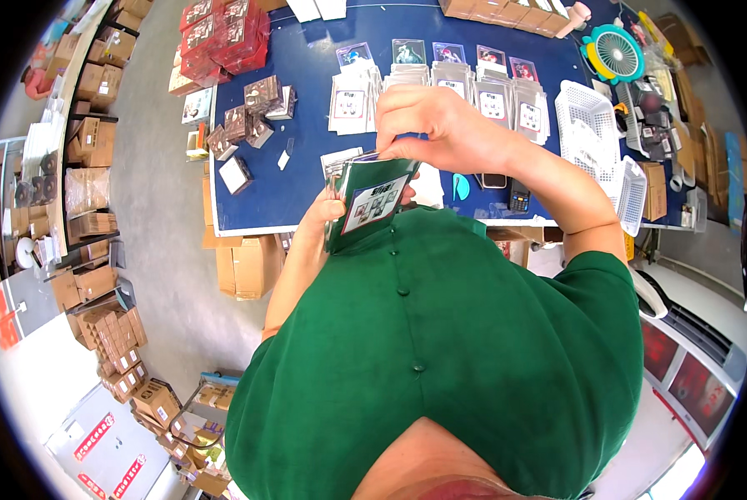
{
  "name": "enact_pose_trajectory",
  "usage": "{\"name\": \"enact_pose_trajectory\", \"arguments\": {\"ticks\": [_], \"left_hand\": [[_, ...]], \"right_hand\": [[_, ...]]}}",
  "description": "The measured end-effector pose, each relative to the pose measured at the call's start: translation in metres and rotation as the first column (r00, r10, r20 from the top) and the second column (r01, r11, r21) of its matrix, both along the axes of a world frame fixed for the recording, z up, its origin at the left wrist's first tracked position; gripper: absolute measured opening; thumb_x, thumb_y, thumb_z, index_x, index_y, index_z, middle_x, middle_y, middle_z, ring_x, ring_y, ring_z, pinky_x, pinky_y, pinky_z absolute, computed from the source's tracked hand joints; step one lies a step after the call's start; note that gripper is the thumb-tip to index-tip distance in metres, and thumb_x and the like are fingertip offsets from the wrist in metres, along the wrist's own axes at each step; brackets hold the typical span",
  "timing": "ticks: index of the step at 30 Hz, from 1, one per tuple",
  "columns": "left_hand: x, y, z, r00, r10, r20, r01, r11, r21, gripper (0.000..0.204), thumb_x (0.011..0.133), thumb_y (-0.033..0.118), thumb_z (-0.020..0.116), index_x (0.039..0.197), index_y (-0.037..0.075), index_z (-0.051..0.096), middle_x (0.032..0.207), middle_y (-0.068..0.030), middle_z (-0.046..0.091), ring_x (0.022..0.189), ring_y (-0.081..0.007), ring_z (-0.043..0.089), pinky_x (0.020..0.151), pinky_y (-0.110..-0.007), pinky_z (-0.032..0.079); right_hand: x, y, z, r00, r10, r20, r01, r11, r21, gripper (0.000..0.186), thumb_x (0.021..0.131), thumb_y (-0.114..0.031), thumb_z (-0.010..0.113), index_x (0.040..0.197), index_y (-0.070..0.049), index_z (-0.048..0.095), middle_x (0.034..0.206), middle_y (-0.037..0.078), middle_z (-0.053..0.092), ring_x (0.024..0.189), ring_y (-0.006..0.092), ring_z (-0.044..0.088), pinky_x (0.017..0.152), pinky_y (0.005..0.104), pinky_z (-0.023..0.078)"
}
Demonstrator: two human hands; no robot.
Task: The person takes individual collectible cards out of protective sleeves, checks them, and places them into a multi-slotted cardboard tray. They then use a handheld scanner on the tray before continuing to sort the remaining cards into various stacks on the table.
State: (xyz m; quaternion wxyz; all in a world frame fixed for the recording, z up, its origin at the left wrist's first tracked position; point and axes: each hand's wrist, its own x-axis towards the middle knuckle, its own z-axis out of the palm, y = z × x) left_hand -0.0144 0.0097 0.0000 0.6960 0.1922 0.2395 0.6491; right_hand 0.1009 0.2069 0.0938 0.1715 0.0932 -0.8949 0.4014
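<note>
Green cloth, the front of the person's shirt (473,317), lies just behind a tilted stack of flat packets (377,200), held near the chest at the near edge of a blue table (294,196). The front packet looks glossy and carries a pale printed panel. The person's left hand (327,215) is closed around the stack, its thumb over the left edge and fingertips showing at the opposite side. The right hand (432,121) is bent over from above, thumb and fingers pinched together on the upper edge (how many packets they grip cannot be told).

Beyond the hands, piles of pale packets (352,104) stand side by side in a row, with small picture cards (408,52) lying just behind them. To the right are a white plastic basket (567,125) and a teal-rimmed fan (613,53). Nearer the person, a teal piece (460,187), a phone-like device (494,181) and a dark keypad device (519,200) rest by the table's edge. On the left, small brown boxes (262,94) sit in a loose cluster, near stacked red packages (223,37).
</note>
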Motion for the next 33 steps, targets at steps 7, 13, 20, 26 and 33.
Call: {"name": "enact_pose_trajectory", "arguments": {"ticks": [7,13,20,26,33], "left_hand": [[-0.012,0.009,-0.006,0.994,-0.111,-0.021,0.113,0.99,0.087,0.103,0.066,0.047,0.078,0.143,-0.009,0.038,0.135,-0.0303,0.052,0.121,-0.0379,0.059,0.106,-0.048,0.045],[0.004,0.01,0.014,0.996,-0.055,-0.07,0.053,0.998,-0.042,0.117,0.061,0.038,0.084,0.15,-0.007,0.024,0.139,-0.0262,0.049,0.126,-0.035,0.055,0.11,-0.046,0.041],[-0.002,0.009,0.017,0.97,-0.125,-0.211,0.118,0.992,-0.046,0.111,0.066,0.035,0.083,0.151,-0.006,0.024,0.142,-0.0269,0.046,0.128,-0.0345,0.053,0.111,-0.044,0.041],[-0.01,0.0,0.01,0.963,-0.149,-0.224,0.161,0.986,0.038,0.109,0.067,0.031,0.081,0.152,-0.005,0.023,0.143,-0.0262,0.046,0.129,-0.0355,0.052,0.11,-0.044,0.04],[0.008,-0.015,0.018,0.94,0.073,-0.335,-0.057,0.997,0.06,0.11,0.067,0.031,0.082,0.153,-0.004,0.022,0.147,-0.0205,0.043,0.134,-0.0296,0.047,0.115,-0.041,0.033]], "right_hand": [[0.015,0.003,0.013,0.996,-0.041,0.082,0.037,0.998,0.049,0.009,0.08,-0.007,0.072,0.085,-0.007,0.064,0.082,0.005,0.059,0.082,0.0259,0.061,0.069,0.0371,0.049],[0.025,0.015,-0.006,0.985,0.001,0.172,-0.017,0.996,0.087,0.011,0.081,-0.012,0.073,0.086,-0.008,0.064,0.078,0.005,0.06,0.078,0.0246,0.062,0.069,0.0365,0.049],[0.022,0.016,-0.011,0.993,0.08,-0.085,-0.06,0.974,0.22,0.011,0.079,-0.017,0.071,0.079,-0.008,0.063,0.077,0.004,0.061,0.077,0.0258,0.061,0.07,0.0394,0.048],[0.025,0.007,0.005,0.995,0.071,-0.071,-0.041,0.931,0.362,0.01,0.078,-0.014,0.071,0.08,-0.008,0.063,0.074,0.003,0.056,0.073,0.0235,0.058,0.06,0.036,0.047],[0.028,-0.011,0.002,0.993,-0.081,-0.091,0.101,0.966,0.239,0.011,0.081,-0.014,0.071,0.081,-0.009,0.061,0.081,0.003,0.058,0.078,0.0223,0.06,0.059,0.0337,0.049]]}}
